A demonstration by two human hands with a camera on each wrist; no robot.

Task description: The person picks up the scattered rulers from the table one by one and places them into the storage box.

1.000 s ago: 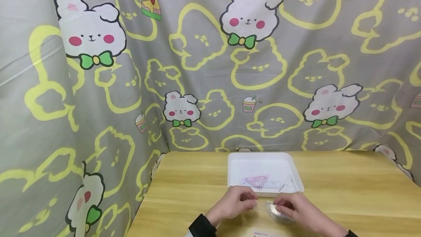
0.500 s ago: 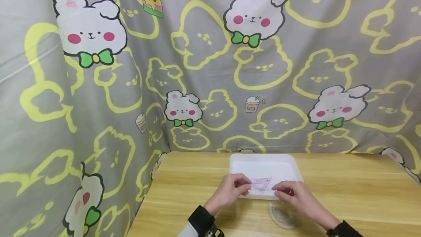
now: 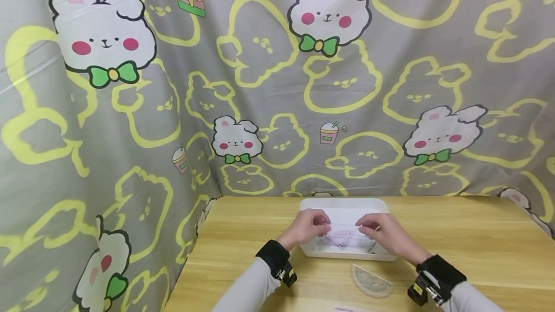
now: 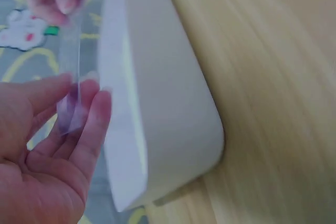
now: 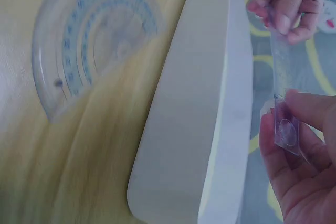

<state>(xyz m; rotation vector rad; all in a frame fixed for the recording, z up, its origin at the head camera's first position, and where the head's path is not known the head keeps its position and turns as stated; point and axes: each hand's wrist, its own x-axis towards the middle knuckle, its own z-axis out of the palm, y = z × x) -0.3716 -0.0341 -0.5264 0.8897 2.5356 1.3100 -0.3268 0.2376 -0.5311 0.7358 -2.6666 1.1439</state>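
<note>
Over the white tray (image 3: 312, 203), my left hand (image 3: 305, 227) and right hand (image 3: 383, 232) pinch opposite ends of a narrow clear plastic ruler (image 5: 283, 72). Its right end, with a round hole mark, sits between thumb and fingers in the right wrist view. The left wrist view shows the ruler (image 4: 70, 51) tipped on edge beside the tray's wall. A pink-tinted set square (image 3: 341, 239) lies in the tray between the hands. On the table in front of the tray rests a clear half-round protractor (image 3: 370, 282).
A thin piece with purple print (image 3: 344, 309) shows at the bottom edge of the head view. The wooden table (image 3: 243, 225) meets a patterned curtain (image 3: 277, 110) at the back and left. Each wrist wears a black strap with a small camera.
Both hands have moved forward with the ruler, from beside the protractor to over the tray. The protractor stays on the table, now uncovered.
</note>
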